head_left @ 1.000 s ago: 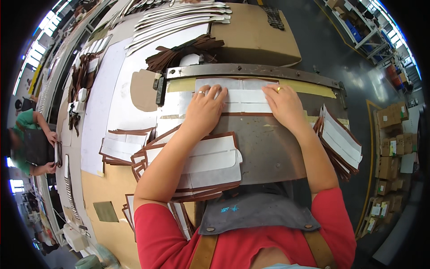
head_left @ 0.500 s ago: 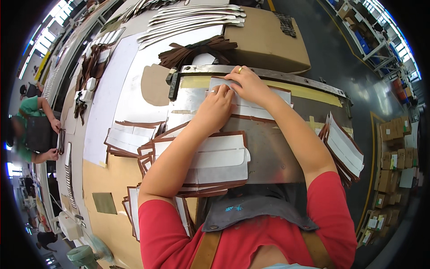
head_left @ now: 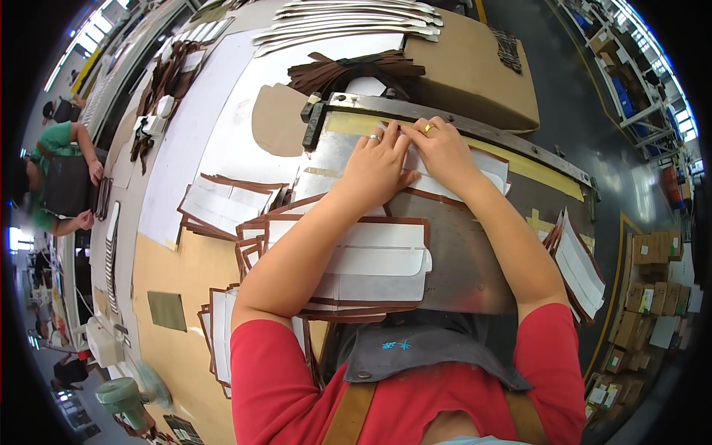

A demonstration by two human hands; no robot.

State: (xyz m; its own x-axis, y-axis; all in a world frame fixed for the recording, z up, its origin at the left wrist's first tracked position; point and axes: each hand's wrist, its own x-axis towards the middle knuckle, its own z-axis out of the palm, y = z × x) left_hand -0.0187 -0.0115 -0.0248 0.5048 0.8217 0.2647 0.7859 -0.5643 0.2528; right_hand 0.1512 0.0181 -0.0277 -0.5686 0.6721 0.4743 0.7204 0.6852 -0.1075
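A white panel with brown edges (head_left: 486, 165), perhaps leather with a lining, lies on a metal plate (head_left: 463, 252) under my hands. My left hand (head_left: 377, 167) rests on it with its fingers stretched toward the far edge and its thumb out to the side. Close beside it, my right hand (head_left: 443, 157) has bent fingers gathered at that same far edge, seemingly pinching it. The fingertips of both hands nearly meet there; what lies right under them is hidden. A stack of similar panels (head_left: 371, 261) sits on the near side, partly beneath my left forearm.
More panels lie in a left pile (head_left: 226, 200) and a right pile (head_left: 578, 263). A metal bar (head_left: 475, 133) borders the plate's far side. Beyond are brown strips (head_left: 356, 73), a cardboard box (head_left: 475, 70) and long white strips (head_left: 356, 22). A co-worker (head_left: 67, 174) sits at far left.
My left hand has gone from bent fingers to stretched ones, its thumb now apart. My right hand has drawn in its fingers at the panel's far edge. The view has shifted slightly.
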